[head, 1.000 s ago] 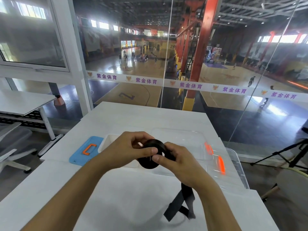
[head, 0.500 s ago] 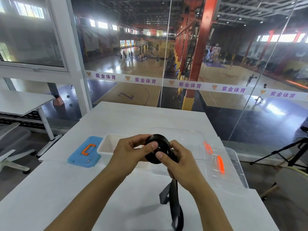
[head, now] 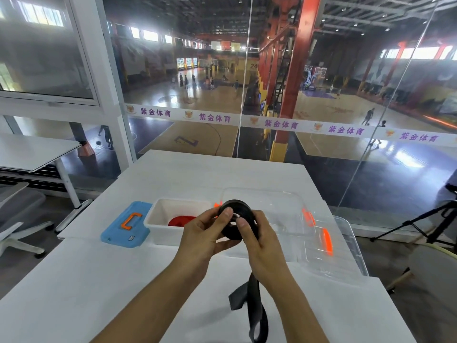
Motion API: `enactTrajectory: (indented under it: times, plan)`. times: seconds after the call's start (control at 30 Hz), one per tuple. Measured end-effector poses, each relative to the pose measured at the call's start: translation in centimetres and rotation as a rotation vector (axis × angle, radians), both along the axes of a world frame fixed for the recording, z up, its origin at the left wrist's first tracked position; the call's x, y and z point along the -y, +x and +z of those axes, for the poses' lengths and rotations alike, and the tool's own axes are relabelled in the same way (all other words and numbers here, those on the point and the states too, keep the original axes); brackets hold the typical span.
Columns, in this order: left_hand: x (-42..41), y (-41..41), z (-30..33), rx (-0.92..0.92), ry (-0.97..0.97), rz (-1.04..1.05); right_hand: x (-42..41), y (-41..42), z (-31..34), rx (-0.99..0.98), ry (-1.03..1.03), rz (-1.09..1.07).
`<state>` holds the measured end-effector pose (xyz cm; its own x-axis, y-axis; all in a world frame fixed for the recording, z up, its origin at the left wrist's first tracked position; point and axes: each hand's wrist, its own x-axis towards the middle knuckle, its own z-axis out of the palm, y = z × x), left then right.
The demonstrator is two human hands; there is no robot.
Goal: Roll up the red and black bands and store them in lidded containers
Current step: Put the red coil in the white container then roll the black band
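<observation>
Head-camera view over a white rectangular worktop (head: 99, 280) set against a glass wall (head: 321, 95) that overlooks an indoor sports hall. Both hands are raised above the worktop and hold a partly wound roll of flat black band (head: 237, 222). The left hand (head: 205, 236) grips the roll from the left side, its thumb laid across the near face of the roll and its fingers curled beneath. The right hand (head: 259, 241) grips the roll from the right, thumb pressed near the roll's centre and fingers wrapped round the far side. The unwound tail of the black band (head: 254, 308) hangs down below the right wrist, twisted and looped, its lower end reaching the bottom edge of the view. Behind the left hand stands an open white rectangular plastic container (head: 160, 219); a red coiled band (head: 179, 221) lies inside it, partly hidden by the left hand. Just left of this container a blue rectangular lid with an orange handle (head: 126, 225) lies flat on the worktop, touching or nearly touching the container's wall. To the right, behind and beside the right hand, rests a clear plastic container (head: 343, 248), and a clear plastic lid with orange latches (head: 284, 209) lies over its left part. At the far left stand a second white table (head: 29, 151) and a grey office chair (head: 17, 211); at the far right, a black tripod (head: 425, 219).
</observation>
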<state>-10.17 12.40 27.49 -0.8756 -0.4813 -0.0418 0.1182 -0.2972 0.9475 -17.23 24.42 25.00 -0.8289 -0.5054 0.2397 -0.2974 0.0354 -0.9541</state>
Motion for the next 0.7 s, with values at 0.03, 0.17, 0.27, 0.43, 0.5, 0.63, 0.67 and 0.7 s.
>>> enactTrajectory:
  times: [0.03,0.17,0.27,0.43,0.5,0.63,0.67,0.7]
  plan:
    - [0.3,0.1,0.2,0.013,-0.031,-0.015,-0.3,-0.2,0.3,-0.011,0.01,0.014]
    - [2.5,0.3,1.1,0.068,-0.269,-0.106,-1.7,-1.2,1.6,-0.058,0.087,0.1]
    - [4.2,0.4,2.6,0.087,-0.467,-0.231,-2.1,-1.5,2.1,-0.076,0.191,0.176]
    - [5.7,0.6,5.2,0.182,-0.788,-0.358,-1.8,-1.2,2.3,-0.104,0.244,0.217]
    - [6.1,0.9,5.6,0.231,-0.839,-0.435,-1.8,-1.1,2.0,-0.106,0.283,0.213]
    - [6.1,1.4,5.5,0.264,-0.884,-0.5,-1.8,-0.8,1.6,-0.121,0.329,0.202]
    - [6.0,1.4,5.3,0.247,-0.874,-0.484,-1.8,-0.7,1.6,-0.119,0.321,0.194]
    - [5.9,1.5,5.1,0.225,-0.861,-0.463,-1.8,-0.7,1.6,-0.116,0.311,0.183]
